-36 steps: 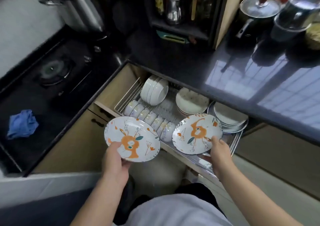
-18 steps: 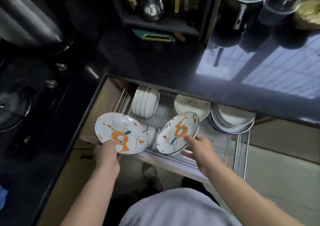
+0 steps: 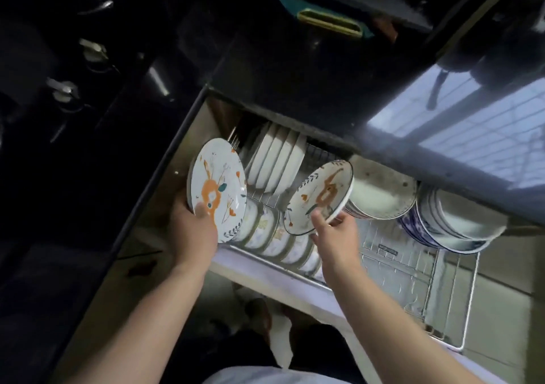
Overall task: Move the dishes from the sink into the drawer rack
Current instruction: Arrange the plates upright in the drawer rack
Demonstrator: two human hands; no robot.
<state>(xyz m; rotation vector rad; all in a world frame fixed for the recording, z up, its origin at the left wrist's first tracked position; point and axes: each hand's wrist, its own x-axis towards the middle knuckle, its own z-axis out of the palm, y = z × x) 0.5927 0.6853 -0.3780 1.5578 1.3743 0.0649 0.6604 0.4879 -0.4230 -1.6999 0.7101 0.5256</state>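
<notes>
Both hands are busy, each with one plate. My left hand (image 3: 193,230) grips the lower rim of a round white ceramic plate painted with an orange rabbit-like figure (image 3: 216,187), thumb on its face, and holds it nearly upright over the left end of the drawer. My right hand (image 3: 333,236) pinches the near edge of a second white plate with an orange figure and a dark rim line (image 3: 320,195), tilted, hanging over the middle of the wire drawer rack (image 3: 413,271).

By my reckoning the job is well along. Beyond my left hand a row of plain white plates (image 3: 274,159) stands on edge, and just under both hands runs a line of small patterned bowls (image 3: 271,233). Past my right hand sit a pale speckled shallow bowl stack (image 3: 380,190) and, further right, stacked blue-and-white bowls (image 3: 451,221). These two plates are not yet slotted. The sink is out of view, so I cannot tell what remains there.

Both plates look glossy, thin-rimmed and probably slick, so I would guess they need a firm hold.
</notes>
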